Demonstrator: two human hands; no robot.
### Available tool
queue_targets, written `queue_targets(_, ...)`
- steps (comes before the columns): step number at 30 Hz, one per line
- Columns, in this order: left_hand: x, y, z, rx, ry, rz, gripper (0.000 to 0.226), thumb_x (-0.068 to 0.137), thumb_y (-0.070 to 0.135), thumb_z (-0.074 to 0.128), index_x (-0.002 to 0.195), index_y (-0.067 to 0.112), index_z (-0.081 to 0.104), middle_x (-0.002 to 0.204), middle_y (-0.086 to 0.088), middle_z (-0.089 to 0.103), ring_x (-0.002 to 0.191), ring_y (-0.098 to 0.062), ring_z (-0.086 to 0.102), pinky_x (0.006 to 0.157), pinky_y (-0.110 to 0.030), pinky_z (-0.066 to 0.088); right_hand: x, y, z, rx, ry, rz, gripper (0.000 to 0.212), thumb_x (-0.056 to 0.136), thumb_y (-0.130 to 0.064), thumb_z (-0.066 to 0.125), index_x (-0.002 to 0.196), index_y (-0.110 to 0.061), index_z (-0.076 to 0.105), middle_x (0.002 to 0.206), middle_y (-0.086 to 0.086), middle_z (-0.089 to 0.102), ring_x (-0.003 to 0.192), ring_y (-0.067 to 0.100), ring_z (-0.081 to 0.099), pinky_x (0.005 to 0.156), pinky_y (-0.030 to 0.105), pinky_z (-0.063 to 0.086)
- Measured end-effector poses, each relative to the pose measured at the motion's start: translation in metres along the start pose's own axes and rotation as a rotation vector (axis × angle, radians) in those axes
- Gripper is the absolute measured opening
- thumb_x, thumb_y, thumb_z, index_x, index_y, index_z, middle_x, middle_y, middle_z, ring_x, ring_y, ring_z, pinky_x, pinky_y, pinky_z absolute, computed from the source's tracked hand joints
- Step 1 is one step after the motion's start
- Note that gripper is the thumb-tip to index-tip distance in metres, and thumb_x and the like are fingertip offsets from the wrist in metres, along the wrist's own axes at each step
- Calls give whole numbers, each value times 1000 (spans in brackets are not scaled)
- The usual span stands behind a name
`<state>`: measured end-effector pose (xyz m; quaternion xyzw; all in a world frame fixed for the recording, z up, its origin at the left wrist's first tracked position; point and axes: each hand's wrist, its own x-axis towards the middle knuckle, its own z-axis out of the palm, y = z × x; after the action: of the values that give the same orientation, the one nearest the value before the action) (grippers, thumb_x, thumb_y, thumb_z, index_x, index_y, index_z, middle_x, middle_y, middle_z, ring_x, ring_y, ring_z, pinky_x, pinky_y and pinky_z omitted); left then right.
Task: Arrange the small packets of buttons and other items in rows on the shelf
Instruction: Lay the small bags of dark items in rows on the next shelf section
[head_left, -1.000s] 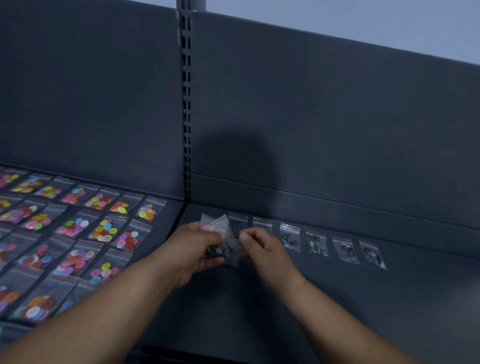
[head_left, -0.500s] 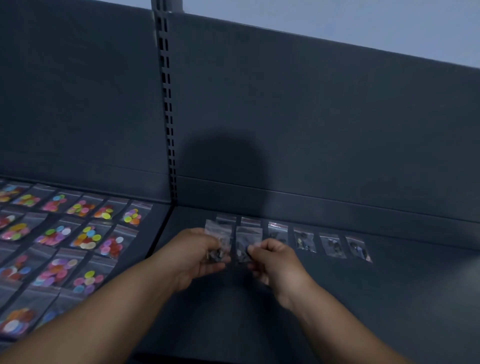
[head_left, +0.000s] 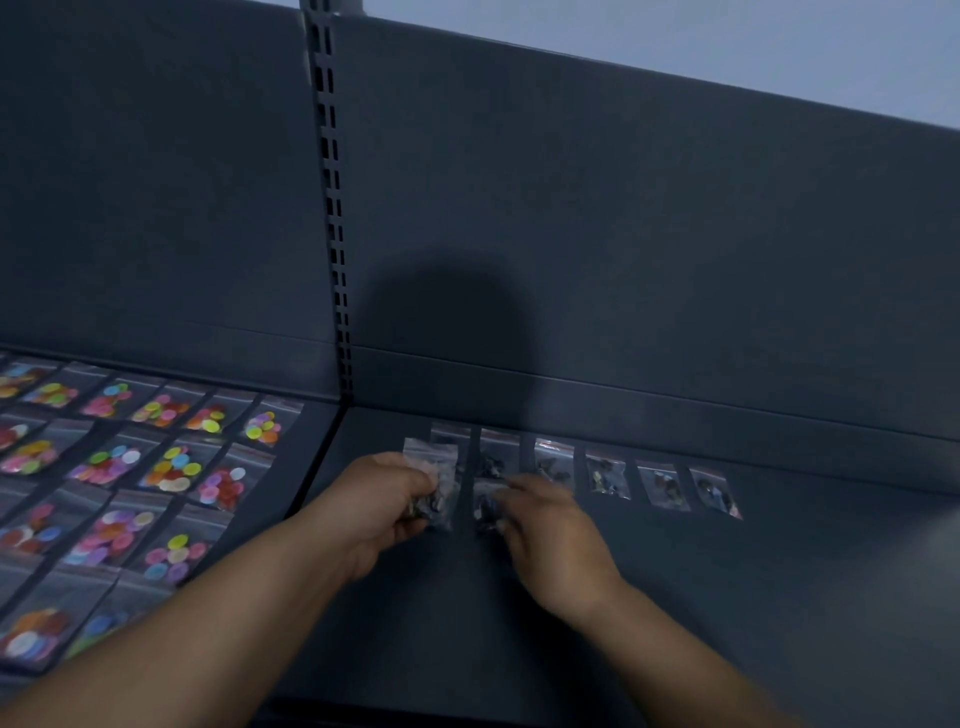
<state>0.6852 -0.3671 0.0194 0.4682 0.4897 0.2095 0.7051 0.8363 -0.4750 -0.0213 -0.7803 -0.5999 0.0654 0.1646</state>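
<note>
My left hand grips a small bunch of clear packets of dark items just above the right shelf. My right hand pinches one separate packet low over the shelf surface, in front of the back row. That row of clear packets with dark items runs to the right along the back of the shelf. Whether the right-hand packet touches the shelf I cannot tell.
The left shelf holds rows of packets of coloured buttons. A slotted upright post divides the dark back panels. The right shelf is bare in front of and to the right of the packet row.
The right hand has drawn one packet away from the left hand's bunch and lowered it toward the shelf. The camera view has shifted slightly to the right.
</note>
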Motion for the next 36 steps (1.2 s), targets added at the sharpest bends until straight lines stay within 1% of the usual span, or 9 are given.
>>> queue_targets(6, -4, 3, 3, -13, 9, 11, 17, 88, -5, 52, 98, 4, 62, 97, -13, 65, 84, -20, 60, 59, -27, 50, -11, 2, 11, -34, -73, -112, 47, 96, -29, 42, 142, -23, 38, 149, -5, 35, 135, 17, 32, 111, 23, 23)
queue_targets(12, -7, -1, 4, 38, -4, 22, 16, 89, -4, 54, 91, 8, 64, 100, -14, 66, 86, -21, 62, 57, -26, 50, -15, 3, 13, -46, -16, -144, 46, 95, -30, 43, 140, -21, 42, 145, -3, 41, 131, 20, 38, 109, 25, 25)
queue_targets(16, -10, -1, 8, 104, -30, 58, 13, 87, -1, 59, 86, 11, 64, 84, -9, 67, 72, -17, 62, 59, -26, 50, -17, 4, 14, 17, 30, -155, 42, 92, -30, 43, 132, -20, 52, 135, -2, 51, 124, 20, 46, 106, 25, 30)
queue_targets(18, -11, -2, 12, 130, -30, 90, 13, 84, -1, 63, 83, 12, 64, 73, -5, 65, 61, -14, 59, 57, -25, 48, -14, -1, 7, 185, 131, -76, 31, 94, -26, 44, 118, -16, 61, 116, -4, 60, 109, 12, 53, 96, 20, 37)
queue_targets(20, -13, -4, 17, 133, -43, 124, 12, 83, -1, 65, 82, 11, 64, 68, -3, 64, 57, -13, 55, 56, -26, 47, -11, -12, -7, 602, 154, 144, 16, 95, -19, 51, 100, -16, 66, 93, -6, 63, 86, 2, 56, 80, 16, 42)
queue_targets(22, -14, -6, 25, 111, -61, 147, 12, 82, -2, 66, 82, 10, 65, 70, -5, 64, 65, -18, 57, 63, -31, 48, -8, -22, -19, 1104, 69, 332, 10, 92, -14, 57, 86, -14, 64, 78, 2, 62, 73, 9, 57, 69, 21, 47)
queue_targets(24, -16, -8, 34, 97, -88, 164, 11, 81, -3, 66, 83, 8, 64, 73, -9, 64, 70, -23, 57, 67, -34, 47, -10, -24, -26, 1267, 21, 423, 5, 88, -8, 61, 84, -10, 62, 75, 7, 62, 69, 17, 57, 63, 25, 48)
queue_targets(30, -16, -17, 56, 332, -84, 266, 15, 83, 4, 66, 93, 14, 60, 88, -6, 65, 76, -16, 60, 68, -26, 50, -19, 5, -35, 1212, 87, 610, 15, 86, 1, 61, 80, -12, 56, 67, 4, 57, 47, 8, 48, 43, 18, 37)
queue_targets(36, -13, -33, 57, 1039, -66, 568, 29, 91, 21, 56, 120, 22, 57, 118, 5, 56, 111, -12, 53, 97, -25, 42, -19, 42, -28, 845, 136, 674, 9, 83, -11, 68, 82, -15, 60, 75, 5, 62, 63, 17, 55, 63, 29, 48)
